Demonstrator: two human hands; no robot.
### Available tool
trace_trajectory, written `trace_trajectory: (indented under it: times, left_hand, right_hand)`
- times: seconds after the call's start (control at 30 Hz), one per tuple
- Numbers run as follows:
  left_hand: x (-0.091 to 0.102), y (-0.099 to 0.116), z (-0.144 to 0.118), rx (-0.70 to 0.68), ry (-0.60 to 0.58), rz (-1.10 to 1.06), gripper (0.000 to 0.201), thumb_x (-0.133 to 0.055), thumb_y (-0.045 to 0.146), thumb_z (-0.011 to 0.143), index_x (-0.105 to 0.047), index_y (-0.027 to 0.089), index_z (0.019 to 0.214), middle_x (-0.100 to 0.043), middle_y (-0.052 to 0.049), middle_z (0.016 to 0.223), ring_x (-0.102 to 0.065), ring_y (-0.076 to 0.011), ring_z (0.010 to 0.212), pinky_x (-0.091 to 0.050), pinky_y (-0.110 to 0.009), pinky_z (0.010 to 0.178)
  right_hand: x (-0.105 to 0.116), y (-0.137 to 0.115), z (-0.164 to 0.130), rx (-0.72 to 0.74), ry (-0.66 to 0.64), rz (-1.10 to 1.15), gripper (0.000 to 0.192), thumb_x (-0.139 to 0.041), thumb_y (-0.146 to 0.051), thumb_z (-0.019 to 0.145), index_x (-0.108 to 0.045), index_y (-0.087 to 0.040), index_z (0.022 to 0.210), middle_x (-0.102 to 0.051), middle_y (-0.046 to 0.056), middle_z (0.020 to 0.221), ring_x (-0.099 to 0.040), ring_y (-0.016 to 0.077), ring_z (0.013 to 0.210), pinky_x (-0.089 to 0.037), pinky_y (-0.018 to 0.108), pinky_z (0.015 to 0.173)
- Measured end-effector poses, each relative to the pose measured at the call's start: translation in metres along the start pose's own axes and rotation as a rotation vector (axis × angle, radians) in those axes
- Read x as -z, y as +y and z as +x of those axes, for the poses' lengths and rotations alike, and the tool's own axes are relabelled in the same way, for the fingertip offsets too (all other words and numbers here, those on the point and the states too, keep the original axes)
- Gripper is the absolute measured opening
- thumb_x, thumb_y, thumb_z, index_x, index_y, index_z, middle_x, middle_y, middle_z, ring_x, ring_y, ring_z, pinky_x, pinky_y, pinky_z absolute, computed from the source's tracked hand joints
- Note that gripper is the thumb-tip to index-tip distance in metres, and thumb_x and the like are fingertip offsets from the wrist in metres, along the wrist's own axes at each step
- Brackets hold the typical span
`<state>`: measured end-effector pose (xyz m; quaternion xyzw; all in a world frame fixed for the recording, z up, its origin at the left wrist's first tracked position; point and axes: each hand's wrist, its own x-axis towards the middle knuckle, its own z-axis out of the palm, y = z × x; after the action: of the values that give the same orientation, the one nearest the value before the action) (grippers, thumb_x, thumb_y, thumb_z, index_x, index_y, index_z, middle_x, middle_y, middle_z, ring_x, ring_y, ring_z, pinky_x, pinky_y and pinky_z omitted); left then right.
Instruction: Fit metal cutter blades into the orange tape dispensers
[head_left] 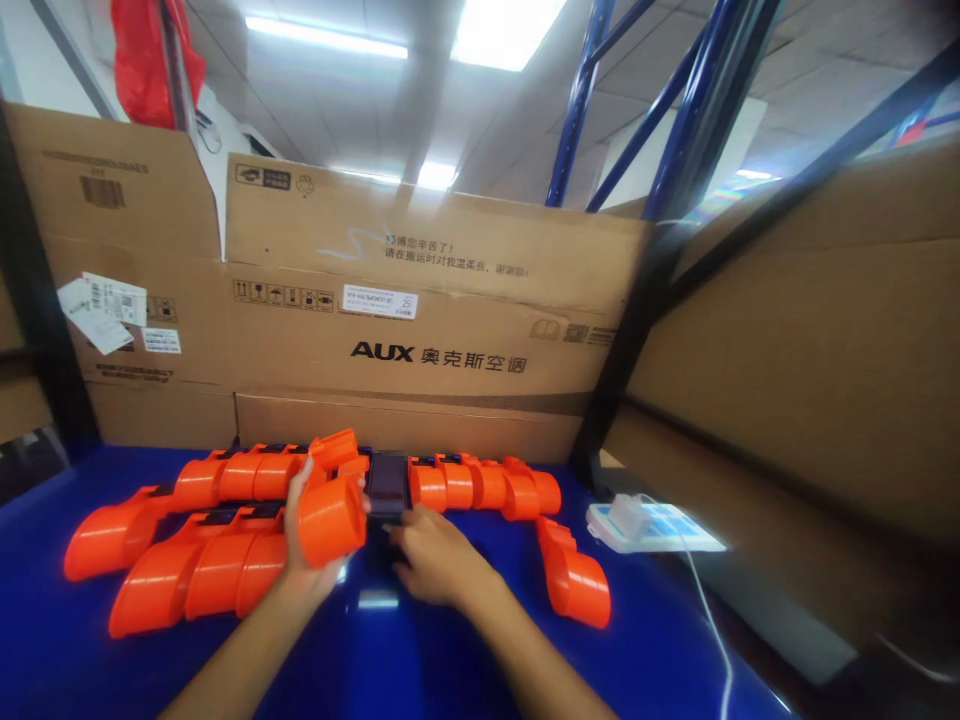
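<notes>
My left hand (295,545) is closed around an orange plastic part with a rounded, cup-like end (328,522), raised a little over the blue surface. My right hand (441,555) is just to the right, fingers curled at the front of a dark rectangular box (389,485); what they hold, if anything, is hidden. Left of my hands, similar orange parts lie in two rows, a back row (241,476) and a front row (217,575). Another row of orange parts (489,485) stands right of the dark box. One separate orange part (579,585) lies nearer on the right.
The blue tabletop (375,660) bears everything. A large cardboard sheet (300,345) printed AUX stands upright behind. At the right edge sits a white power strip (652,528) with a plug and cable (709,610). Dark rack posts (619,370) and more cardboard (810,350) rise on the right.
</notes>
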<state>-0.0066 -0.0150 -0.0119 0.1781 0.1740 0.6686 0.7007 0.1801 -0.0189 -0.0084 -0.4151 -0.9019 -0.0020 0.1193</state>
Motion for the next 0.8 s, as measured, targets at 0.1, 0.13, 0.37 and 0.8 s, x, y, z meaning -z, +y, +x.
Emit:
trace_trajectory:
  times: [0.1,0.13,0.37,0.8]
  left_hand:
    - [-0.001,-0.002,-0.001,-0.036,-0.031,0.044,0.037,-0.056,0.050,0.087,-0.064,0.013,0.089,-0.072,-0.008,0.071,-0.069,-0.0212,0.055,-0.055,-0.028,0.045]
    - [-0.002,-0.002,-0.002,-0.033,-0.041,0.061,0.038,-0.056,0.050,0.087,-0.064,0.013,0.089,-0.072,-0.008,0.070,-0.069,-0.0213,0.055,-0.054,-0.028,0.044]
    - [-0.006,-0.009,-0.002,0.044,-0.092,0.137,0.040,-0.058,0.052,0.085,-0.065,0.013,0.081,-0.072,-0.009,0.072,-0.069,-0.0205,0.056,-0.053,-0.027,0.048]
    - [0.000,-0.016,0.003,0.272,-0.194,0.552,0.061,-0.050,0.074,0.078,-0.066,0.015,0.076,-0.069,-0.011,0.056,-0.058,-0.0169,0.039,-0.038,-0.023,0.039]
  right_hand:
    - [0.005,0.000,-0.003,0.004,-0.018,0.038,0.020,-0.067,-0.026,0.080,-0.068,-0.017,0.098,-0.063,0.009,0.102,-0.057,0.0241,0.097,-0.044,0.032,0.084]
    - [0.005,0.000,-0.004,0.019,-0.028,0.060,0.023,-0.068,-0.029,0.080,-0.068,-0.017,0.099,-0.062,0.009,0.104,-0.056,0.0245,0.099,-0.043,0.033,0.085]
    - [-0.002,-0.005,-0.009,0.163,-0.102,0.183,0.019,-0.077,-0.031,0.073,-0.072,-0.021,0.089,-0.059,0.007,0.111,-0.051,0.0257,0.106,-0.040,0.034,0.089]
    - [0.012,0.028,-0.005,-0.122,0.366,0.820,0.013,-0.054,-0.027,0.091,-0.060,-0.018,0.084,-0.066,0.000,0.072,-0.060,0.0148,0.065,-0.046,0.026,0.064]
